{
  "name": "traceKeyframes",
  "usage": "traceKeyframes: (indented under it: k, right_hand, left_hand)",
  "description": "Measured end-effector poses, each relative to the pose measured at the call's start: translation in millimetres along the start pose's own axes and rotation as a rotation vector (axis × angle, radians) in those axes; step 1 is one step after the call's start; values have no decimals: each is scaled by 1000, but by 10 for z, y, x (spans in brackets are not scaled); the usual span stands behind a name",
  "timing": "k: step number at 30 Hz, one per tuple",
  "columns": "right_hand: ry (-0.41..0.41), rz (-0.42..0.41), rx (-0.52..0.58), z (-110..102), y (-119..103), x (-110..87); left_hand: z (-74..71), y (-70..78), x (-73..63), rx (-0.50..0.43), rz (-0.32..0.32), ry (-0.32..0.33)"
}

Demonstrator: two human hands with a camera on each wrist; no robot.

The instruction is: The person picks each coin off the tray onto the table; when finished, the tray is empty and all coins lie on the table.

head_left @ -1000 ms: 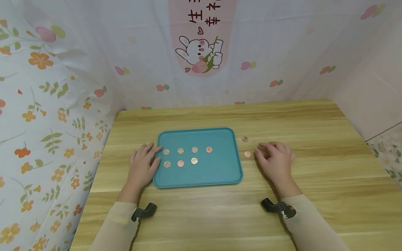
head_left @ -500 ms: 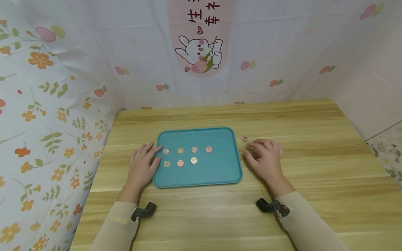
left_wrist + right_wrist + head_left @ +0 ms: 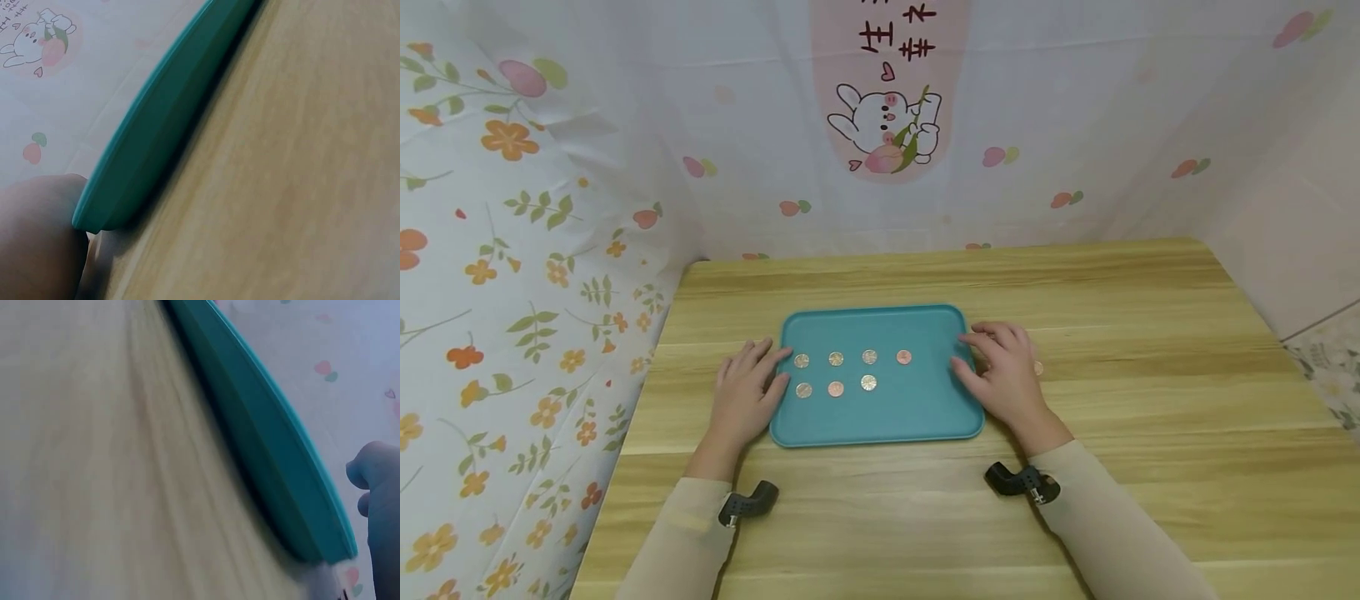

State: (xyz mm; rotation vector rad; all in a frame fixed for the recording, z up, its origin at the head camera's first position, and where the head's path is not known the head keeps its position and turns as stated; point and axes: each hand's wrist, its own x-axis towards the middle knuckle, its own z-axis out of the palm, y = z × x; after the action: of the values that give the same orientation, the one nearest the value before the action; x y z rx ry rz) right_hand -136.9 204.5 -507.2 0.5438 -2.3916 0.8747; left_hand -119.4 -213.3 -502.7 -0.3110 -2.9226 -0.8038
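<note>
A teal tray (image 3: 917,417) lies flat on the wooden table, with two rows of small coins on it. Several are gold-coloured, such as the coin (image 3: 868,382) in the nearer row; others are copper-coloured, such as the coin (image 3: 903,357) ending the farther row. My left hand (image 3: 745,390) rests at the tray's left edge, fingers extended against its rim. Over the right rim reaches my right hand (image 3: 1002,372), its thumb and forefinger apart above the tray, and no coin shows between them. A copper coin (image 3: 1038,367) shows beside that hand on the table.
The wooden table (image 3: 880,517) extends to both sides and in front of the tray. A white printed curtain (image 3: 745,108) hangs behind the table, and a flowered cloth (image 3: 550,333) covers the left side. Each forearm wears a black wrist mount (image 3: 748,503).
My right hand has moved left from the table to the tray's right rim, covering the spots where two loose coins lay. A coin now shows to its right. My left hand keeps its place.
</note>
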Motion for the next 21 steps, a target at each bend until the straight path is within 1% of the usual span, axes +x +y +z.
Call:
traceKeyframes:
  k: [3,11,16,21]
  right_hand:
    - [-28,-25,-2,53,-22,55]
    - [-112,-124,-61,205,-175,211]
    - [-212,-126,-93,284,-289,247]
    - [-318,-86,-141,349,-398,260]
  left_hand:
    - [0,5,3,0,0,2]
    - [13,-13,11,4,2,8]
    - [17,-9,9,2,5,17]
    - [19,-13,9,1,5,16]
